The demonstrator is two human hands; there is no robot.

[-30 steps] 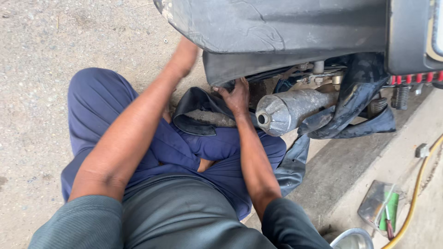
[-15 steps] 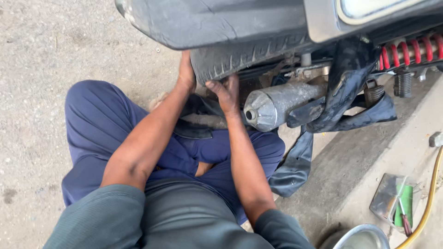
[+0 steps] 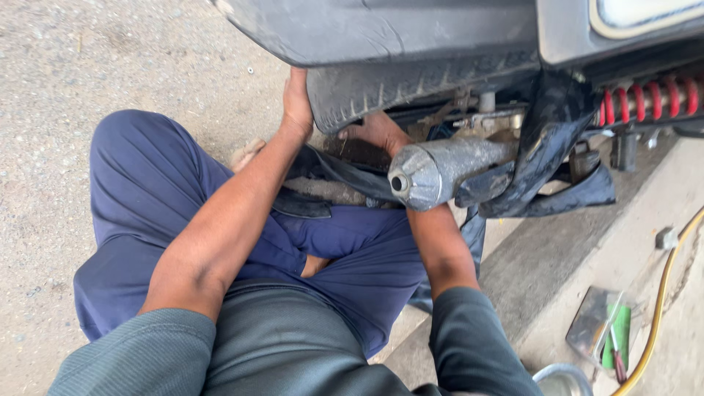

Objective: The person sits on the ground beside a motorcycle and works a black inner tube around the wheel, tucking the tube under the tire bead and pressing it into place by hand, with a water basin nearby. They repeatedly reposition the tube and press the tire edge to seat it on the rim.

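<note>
Left hand: the left hand (image 3: 297, 99) is pressed flat against the outer wall of the rear tyre (image 3: 411, 88), fingers straight and close together, pointing up under the grey mudguard (image 3: 367, 29) — laid on the rubber, not wrapped round anything.
Right hand: the right hand (image 3: 378, 130) reaches beneath the tyre, just behind the exhaust pipe (image 3: 440, 170); only its back shows, the fingertips are hidden by tread and pipe, so how far they are curled and whether they grip anything cannot be told.
Tyre: directly above the right hand's knuckles and against the left palm, its ribbed tread facing down, tucked under the mudguard.
Inner tube: a slack black inner tube (image 3: 546, 158) hangs beyond the right fingers, draped over the exhaust pipe — another loop of it lies below both wrists across the lap.
Exhaust pipe: dull silver, its round end just on the near side of the right hand, crossing over the forearm.
Shock spring: a red coil spring (image 3: 649, 99) sits well off to the far side of the right fingers.
Beyond: a yellow hose (image 3: 664, 304) and a green-handled tool (image 3: 620, 334) lie on the concrete, well apart from either hand.
</note>
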